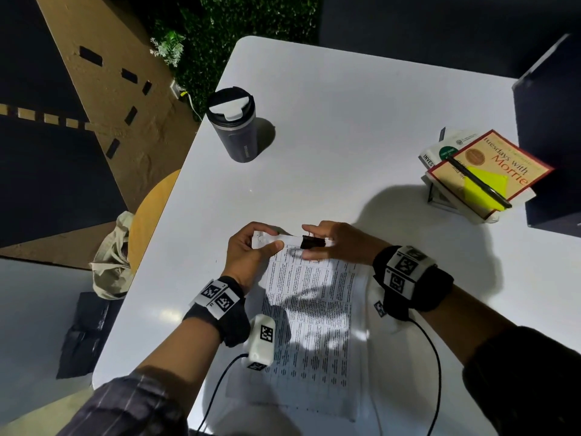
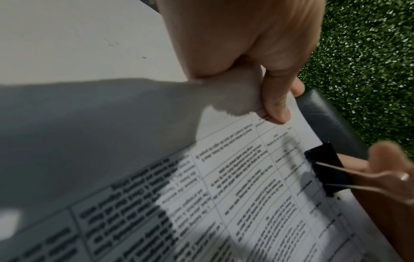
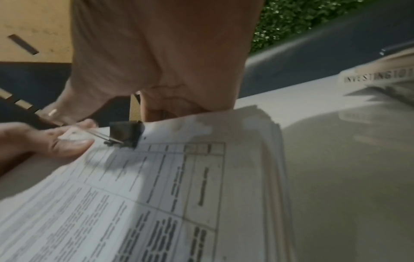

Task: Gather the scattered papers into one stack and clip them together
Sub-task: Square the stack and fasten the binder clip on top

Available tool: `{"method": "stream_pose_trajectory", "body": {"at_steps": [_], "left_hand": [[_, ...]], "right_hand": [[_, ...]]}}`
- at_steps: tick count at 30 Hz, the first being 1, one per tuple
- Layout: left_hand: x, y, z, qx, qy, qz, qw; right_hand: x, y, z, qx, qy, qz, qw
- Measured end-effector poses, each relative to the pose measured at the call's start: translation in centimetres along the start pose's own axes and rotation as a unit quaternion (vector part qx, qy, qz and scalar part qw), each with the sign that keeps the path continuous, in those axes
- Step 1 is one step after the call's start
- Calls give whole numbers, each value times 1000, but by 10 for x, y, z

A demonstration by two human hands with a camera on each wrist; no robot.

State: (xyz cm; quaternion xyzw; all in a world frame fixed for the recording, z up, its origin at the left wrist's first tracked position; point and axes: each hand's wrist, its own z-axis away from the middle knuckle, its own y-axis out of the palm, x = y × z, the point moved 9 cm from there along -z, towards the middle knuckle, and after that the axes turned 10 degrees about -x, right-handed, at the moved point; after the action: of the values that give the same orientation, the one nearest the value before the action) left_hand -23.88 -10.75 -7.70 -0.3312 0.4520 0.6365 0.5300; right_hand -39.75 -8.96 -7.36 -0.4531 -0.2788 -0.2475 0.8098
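A stack of printed papers [image 1: 311,309] lies on the white table [image 1: 345,121] in front of me, its edges roughly squared. My left hand [image 1: 267,238] pinches the far left corner, thumb on top, as the left wrist view shows [image 2: 289,102]. A black binder clip [image 1: 312,242] sits on the far edge of the papers [image 2: 224,186]. My right hand [image 1: 306,241] pinches the binder clip [image 2: 325,166] by its wire handles. In the right wrist view the thumb [image 3: 67,143] presses a handle of the clip [image 3: 125,134] above the papers [image 3: 179,195].
A dark lidded tumbler [image 1: 234,124] stands at the far left of the table. At the far right is a pile of books [image 1: 503,158] with a black pen [image 1: 478,180] and yellow note [image 1: 484,187], beside a dark box [image 1: 553,136]. A cloth bag [image 1: 110,256] hangs off the left edge.
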Motion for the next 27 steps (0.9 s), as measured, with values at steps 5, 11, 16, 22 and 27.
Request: {"method": "stream_pose_trajectory", "body": {"at_steps": [5, 11, 16, 22, 27], "left_hand": [[-5, 7, 4, 9, 6, -19, 1000], [-8, 11, 6, 8, 4, -39, 999], [-4, 11, -1, 14, -5, -131, 991], [5, -22, 29, 59, -19, -329, 942], [49, -79, 110, 118, -75, -515, 846]], "right_hand": [[-2, 4, -2, 6, -6, 65, 998], [-6, 4, -4, -25, 32, 12, 999], [-16, -18, 20, -174, 29, 162, 971], [-57, -2, 115, -241, 165, 74, 954], [-97, 99, 206, -91, 300, -104, 944]]}}
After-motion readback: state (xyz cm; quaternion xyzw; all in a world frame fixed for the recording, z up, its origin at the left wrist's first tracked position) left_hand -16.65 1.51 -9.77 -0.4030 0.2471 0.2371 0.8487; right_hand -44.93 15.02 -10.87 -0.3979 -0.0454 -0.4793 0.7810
